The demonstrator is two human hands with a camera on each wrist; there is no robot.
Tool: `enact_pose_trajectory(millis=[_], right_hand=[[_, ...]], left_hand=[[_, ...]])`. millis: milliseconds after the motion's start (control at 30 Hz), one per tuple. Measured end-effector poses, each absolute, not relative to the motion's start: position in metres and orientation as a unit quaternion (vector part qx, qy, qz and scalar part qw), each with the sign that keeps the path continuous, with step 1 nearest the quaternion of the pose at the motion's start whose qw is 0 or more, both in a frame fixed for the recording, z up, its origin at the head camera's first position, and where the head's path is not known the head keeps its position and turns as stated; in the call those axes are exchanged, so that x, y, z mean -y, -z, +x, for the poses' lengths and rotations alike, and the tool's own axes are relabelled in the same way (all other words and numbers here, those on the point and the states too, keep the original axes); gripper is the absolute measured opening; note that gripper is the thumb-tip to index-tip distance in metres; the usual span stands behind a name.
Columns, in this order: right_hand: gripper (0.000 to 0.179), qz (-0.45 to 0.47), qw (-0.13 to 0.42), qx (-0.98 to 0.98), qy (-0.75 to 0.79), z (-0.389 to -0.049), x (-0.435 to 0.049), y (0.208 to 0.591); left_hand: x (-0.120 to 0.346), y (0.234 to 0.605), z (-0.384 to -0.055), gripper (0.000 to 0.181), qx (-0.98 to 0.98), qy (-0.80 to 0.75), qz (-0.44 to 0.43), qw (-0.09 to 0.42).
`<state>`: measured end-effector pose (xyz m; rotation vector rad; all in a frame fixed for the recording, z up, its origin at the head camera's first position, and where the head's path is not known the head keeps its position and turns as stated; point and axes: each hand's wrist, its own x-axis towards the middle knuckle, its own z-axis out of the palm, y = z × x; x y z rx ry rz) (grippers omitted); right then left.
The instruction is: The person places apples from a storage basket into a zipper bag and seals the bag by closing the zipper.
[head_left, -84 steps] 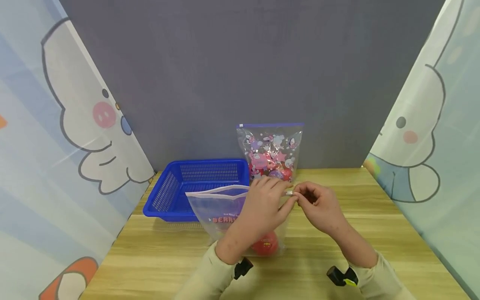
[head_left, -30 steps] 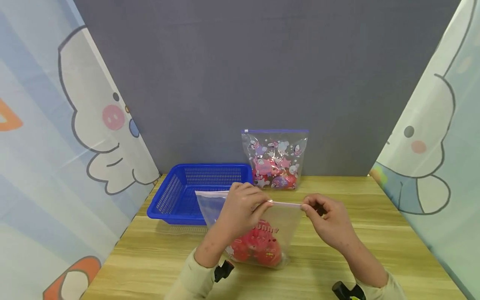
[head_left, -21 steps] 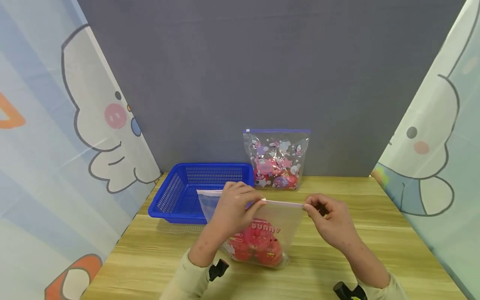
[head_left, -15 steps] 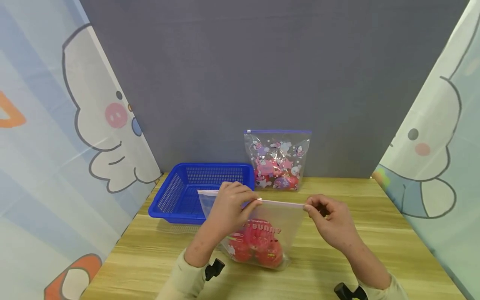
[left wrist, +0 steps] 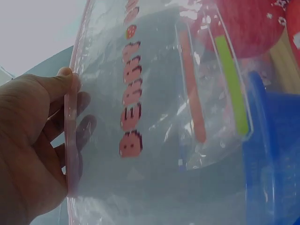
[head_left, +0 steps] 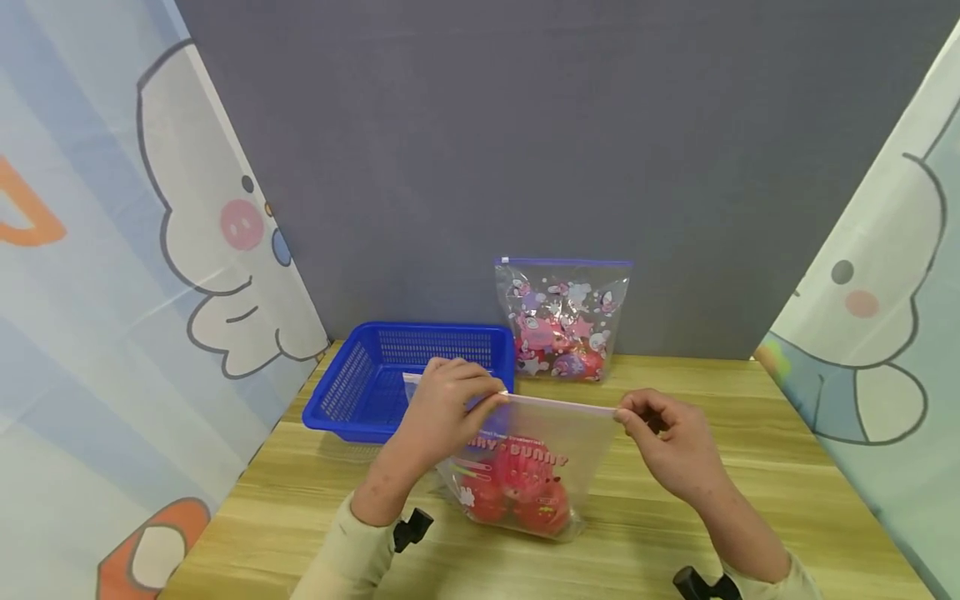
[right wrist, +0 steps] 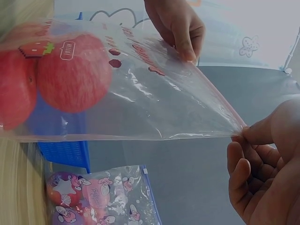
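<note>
A clear zip bag [head_left: 558,425] with "BERRY BUNNY" lettering stands at the middle of the table, red apples [right wrist: 74,72] in its lower part. At the bag's pink-white top strip, my left hand [head_left: 442,408] pinches between thumb and fingertips, left of the middle. In the left wrist view, the thumb lies at the strip and the other fingers show behind the film. My right hand [head_left: 671,442] pinches the strip's right end between thumb and index finger, its other fingers curled. Between the hands the strip is stretched straight. The bag's left part is hidden behind my left hand.
Just behind the bag on the left is a blue plastic basket [head_left: 341,377]. Against the grey back panel [head_left: 555,150] leans a second bag [head_left: 562,292] with a purple zip and red and pink contents. Printed cloth walls flank the wooden table [head_left: 675,533].
From close beside my right hand, my left hand has moved left along the bag's top strip, exposing more strip and lettering. My right hand keeps its pinch on the right end.
</note>
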<state>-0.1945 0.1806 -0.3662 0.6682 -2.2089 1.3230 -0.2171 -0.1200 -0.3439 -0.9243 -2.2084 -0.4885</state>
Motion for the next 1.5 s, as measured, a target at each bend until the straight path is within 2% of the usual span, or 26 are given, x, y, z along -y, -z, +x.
enact_pose_trajectory(millis=[500, 900, 1500], right_hand=[[0.015, 0.226, 0.243, 0.810, -0.484, -0.194, -0.197, 0.370], [0.008, 0.240, 0.255, 0.804, -0.481, -0.198, -0.196, 0.367], [0.014, 0.230, 0.234, 0.812, -0.482, -0.199, -0.192, 0.369]], left_hand=[[0.140, 0.339, -0.222, 0.011, 0.851, 0.204, -0.354, 0.330], [0.166, 0.335, -0.220, 0.010, 0.856, 0.204, -0.335, 0.336], [0.200, 0.339, -0.207, 0.009, 0.878, 0.211, -0.289, 0.319]])
